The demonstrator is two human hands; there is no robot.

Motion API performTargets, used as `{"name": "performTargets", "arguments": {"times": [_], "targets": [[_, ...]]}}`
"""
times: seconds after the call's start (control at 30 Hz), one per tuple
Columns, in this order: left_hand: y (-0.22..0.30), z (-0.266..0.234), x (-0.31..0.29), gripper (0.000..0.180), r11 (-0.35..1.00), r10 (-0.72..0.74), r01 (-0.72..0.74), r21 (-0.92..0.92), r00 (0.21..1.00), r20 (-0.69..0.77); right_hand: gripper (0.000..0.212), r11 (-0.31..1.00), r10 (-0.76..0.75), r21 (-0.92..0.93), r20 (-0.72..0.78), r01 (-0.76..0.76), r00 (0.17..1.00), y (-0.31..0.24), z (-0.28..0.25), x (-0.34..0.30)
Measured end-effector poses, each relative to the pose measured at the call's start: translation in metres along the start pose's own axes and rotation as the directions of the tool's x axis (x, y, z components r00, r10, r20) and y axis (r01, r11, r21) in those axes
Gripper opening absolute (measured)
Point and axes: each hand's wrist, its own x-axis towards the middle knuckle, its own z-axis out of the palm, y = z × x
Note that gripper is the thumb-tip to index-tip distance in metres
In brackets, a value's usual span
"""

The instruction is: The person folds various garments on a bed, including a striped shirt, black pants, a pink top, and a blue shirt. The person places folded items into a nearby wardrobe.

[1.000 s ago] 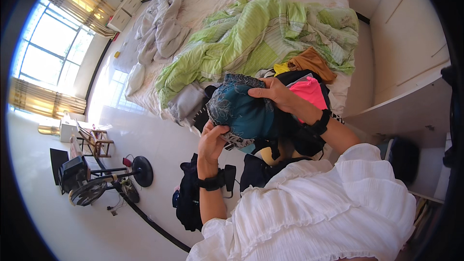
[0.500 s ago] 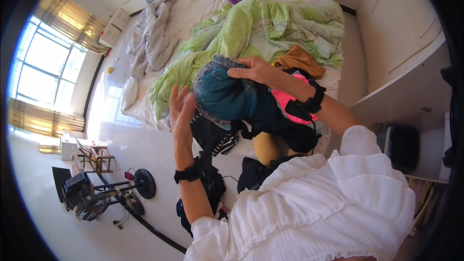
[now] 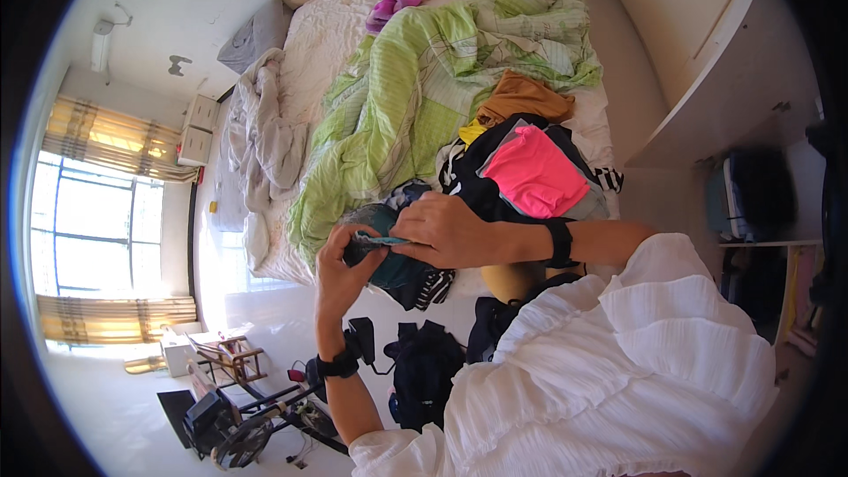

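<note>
A dark teal garment (image 3: 395, 276) with a grey, stringy trim lies low at the near edge of the bed, partly covered by my hands; I cannot tell its kind. My left hand (image 3: 346, 256) pinches its lighter teal edge between thumb and fingers. From the right, my right hand (image 3: 437, 231) grips the same edge, its fingers curled and close to the left fingertips. Under the garment, a black-and-white striped cloth (image 3: 435, 288) shows. Beyond my right wrist lies a stack of folded clothes with a bright pink garment (image 3: 537, 172) on top.
A brown cloth (image 3: 526, 99) and a rumpled green quilt (image 3: 424, 62) lie farther up the bed. Black clothing (image 3: 427, 367) is below, near my body. An exercise bike (image 3: 243, 428) stands at lower left, an open cabinet (image 3: 760, 194) at right.
Both hands have come down and together, from holding the garment spread like a dome to pinching its edge. My right arm no longer covers the pink garment. The whole view has shifted.
</note>
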Motion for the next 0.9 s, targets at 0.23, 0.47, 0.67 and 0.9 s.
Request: {"name": "performTargets", "arguments": {"times": [0.23, 0.47, 0.67, 0.9], "targets": [[-0.002, 0.010, -0.055, 0.023, 0.988, 0.146, -0.132, 0.080, 0.966, -0.211, 0.039, 0.869, 0.419, 0.114, 0.346, -0.481, 0.839, -0.004, 0.014, -0.117], [0.000, -0.035, -0.099, 0.019, 0.990, -0.021, -0.038, -0.137, 0.914, -0.405, 0.026, 0.571, 0.323, 0.344, 0.741, -0.746, 0.589, 0.044, 0.033, -0.161], [-0.006, -0.073, -0.114, 0.014, 0.942, -0.315, 0.176, -0.287, 0.762, -0.566, 0.019, -0.053, 0.392, 0.601, 0.747, -0.797, 0.537, 0.065, 0.013, -0.136], [-0.025, -0.091, -0.120, 0.017, 0.937, -0.319, 0.143, -0.320, 0.723, -0.613, 0.023, 0.067, 0.459, 0.556, 0.720, -0.828, 0.521, 0.063, -0.007, -0.122]]}}
